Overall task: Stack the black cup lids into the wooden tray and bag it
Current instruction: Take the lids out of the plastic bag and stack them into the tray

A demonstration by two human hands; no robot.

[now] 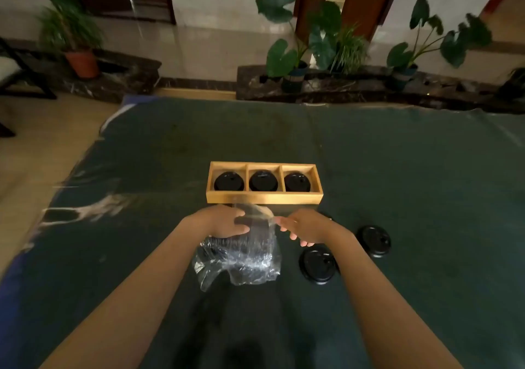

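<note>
Left hand [227, 221] grasps a crinkled clear plastic bag [241, 258] of stacked black lids; right hand [305, 226] pinches its rim. Two round black lids [319, 262] lie at three o'clock. At twelve, the three-compartment wooden tray [264, 196] holds lids.

Crinkled clear bag [250, 258] is obscuring the lid stack [227, 242] inside; right hand [305, 226] is covering another lid's edge.

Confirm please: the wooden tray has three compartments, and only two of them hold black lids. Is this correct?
Not quite. In the head view the wooden tray has three compartments, and all three hold black lids: left, middle and right.
</note>
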